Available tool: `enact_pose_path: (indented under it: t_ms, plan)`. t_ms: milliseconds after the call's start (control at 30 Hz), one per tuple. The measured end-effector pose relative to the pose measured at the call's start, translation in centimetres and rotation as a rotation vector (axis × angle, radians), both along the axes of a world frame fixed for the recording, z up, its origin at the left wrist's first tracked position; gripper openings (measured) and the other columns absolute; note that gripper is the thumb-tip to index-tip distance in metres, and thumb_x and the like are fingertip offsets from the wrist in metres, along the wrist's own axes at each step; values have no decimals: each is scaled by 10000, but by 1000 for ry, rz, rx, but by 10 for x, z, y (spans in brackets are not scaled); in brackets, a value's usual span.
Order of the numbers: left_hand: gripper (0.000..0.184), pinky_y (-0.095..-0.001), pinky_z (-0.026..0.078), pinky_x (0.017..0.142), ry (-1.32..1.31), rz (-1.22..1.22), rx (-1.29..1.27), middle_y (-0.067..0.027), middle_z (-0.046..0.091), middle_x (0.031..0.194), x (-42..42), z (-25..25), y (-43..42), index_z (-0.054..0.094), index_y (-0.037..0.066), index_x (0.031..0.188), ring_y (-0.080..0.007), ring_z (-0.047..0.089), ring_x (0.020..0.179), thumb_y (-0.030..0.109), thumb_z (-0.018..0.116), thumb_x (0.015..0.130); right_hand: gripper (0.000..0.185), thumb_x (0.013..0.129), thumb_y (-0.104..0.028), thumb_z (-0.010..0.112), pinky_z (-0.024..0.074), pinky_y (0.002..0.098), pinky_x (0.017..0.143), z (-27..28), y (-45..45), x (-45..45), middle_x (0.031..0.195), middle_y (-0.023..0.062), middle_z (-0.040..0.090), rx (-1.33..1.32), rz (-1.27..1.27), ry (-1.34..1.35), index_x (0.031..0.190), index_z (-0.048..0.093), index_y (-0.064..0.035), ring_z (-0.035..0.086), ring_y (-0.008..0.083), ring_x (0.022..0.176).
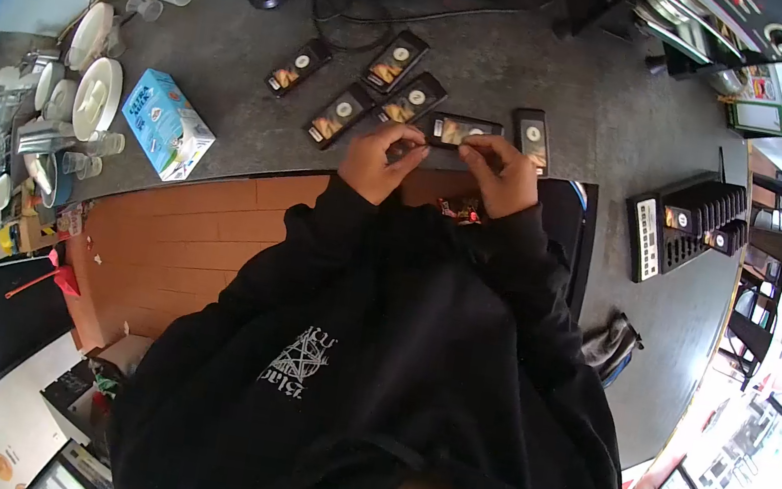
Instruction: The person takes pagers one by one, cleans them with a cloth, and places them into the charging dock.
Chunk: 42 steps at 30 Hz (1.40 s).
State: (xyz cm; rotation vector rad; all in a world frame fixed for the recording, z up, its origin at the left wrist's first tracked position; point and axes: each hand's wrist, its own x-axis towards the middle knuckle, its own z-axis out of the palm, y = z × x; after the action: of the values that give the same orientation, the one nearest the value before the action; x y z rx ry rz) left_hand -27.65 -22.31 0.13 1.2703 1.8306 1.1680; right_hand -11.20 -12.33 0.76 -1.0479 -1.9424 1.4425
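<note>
- The near edge of a dark handheld device (469, 129) is met in view by both hands' fingertips; it is laid flat on the tabletop (228, 48), lengthwise along the edge, presumably for easy reach.
- Left hand (374, 165): thumb and forefinger are brought close together; whether anything is pinched cannot be told.
- Right hand (508, 183): a similar grip is formed at the device's near side; contact cannot be confirmed.
- Similar devices (340, 116) are spread around, round stickers upward, perhaps for reading.
- Others are seated in a slotted rack (647, 244), probably for storage.
</note>
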Motion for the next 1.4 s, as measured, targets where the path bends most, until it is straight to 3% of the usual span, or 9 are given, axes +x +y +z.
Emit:
enact_pose_path:
  t_ms: [200, 300, 367, 533, 733, 967, 1067, 1233, 1400]
  plan:
    - [232, -303, 484, 645, 293, 128, 83, -80, 619, 941, -47, -13, -27, 619, 46, 945, -196, 603, 757, 142, 724, 762, 243, 810, -153, 660, 516, 316, 655, -6, -8, -60, 889, 134, 658, 109, 140, -33, 1031, 640, -53, 656, 225, 766]
    - [336, -348, 480, 700, 358, 180, 49, -98, 576, 991, -70, -23, -43, 587, 64, 988, -242, 592, 836, 136, 761, 710, 271, 820, -178, 650, 514, 331, 649, -19, -13, -91, 884, 133, 659, 244, 167, -125, 1055, 626, -46, 653, 226, 750]
    - [454, -411, 456, 780, 507, 222, -20, -123, 539, 1033, -78, -21, -51, 546, 78, 1053, -308, 551, 952, 152, 784, 673, 327, 808, -196, 658, 513, 342, 651, -11, -15, -104, 927, 147, 652, 89, 216, -170, 1094, 603, -46, 651, 244, 736]
    - [512, -451, 427, 825, 470, 210, -115, -152, 546, 1035, -89, -28, -61, 524, 72, 1091, -347, 508, 1017, 163, 786, 660, 336, 797, -201, 669, 492, 338, 608, -47, -21, -126, 904, 169, 636, 385, 195, -144, 1089, 600, -49, 621, 246, 655]
    - [555, -442, 445, 800, 447, 181, -104, -153, 550, 1042, -97, -36, -61, 516, 74, 1138, -332, 527, 989, 185, 783, 664, 353, 803, -180, 665, 485, 339, 579, -43, -23, -130, 877, 180, 632, 336, 152, -129, 1108, 579, -23, 627, 229, 644]
    - [500, -389, 470, 778, 441, 95, -33, -118, 574, 1049, -90, -15, -40, 542, 83, 1139, -285, 538, 987, 229, 756, 712, 303, 813, -118, 650, 469, 297, 546, -26, -23, -102, 909, 168, 628, 240, -14, -114, 1094, 590, -22, 627, 186, 616]
    - [529, -384, 468, 803, 443, 14, 1, -102, 576, 1072, -79, -18, -24, 546, 91, 1155, -280, 537, 1007, 225, 767, 693, 312, 817, -160, 632, 496, 391, 640, -7, -22, -77, 920, 162, 612, 164, -137, -104, 1105, 587, -47, 623, 305, 719]
    - [560, -388, 444, 847, 439, -153, 124, -97, 554, 1074, -45, -14, 6, 543, 95, 1168, -298, 523, 1022, 182, 767, 662, 276, 812, -118, 646, 482, 300, 603, -1, -18, -26, 938, 120, 644, 209, -368, -58, 1068, 610, -22, 627, 201, 689]
    - [550, -380, 426, 865, 412, -340, 210, -94, 527, 1073, 3, -4, 32, 573, 68, 1130, -299, 518, 1006, 125, 764, 617, 246, 810, -123, 638, 478, 300, 635, 10, -19, 29, 857, 123, 627, 269, -531, -108, 1035, 628, -25, 615, 227, 700]
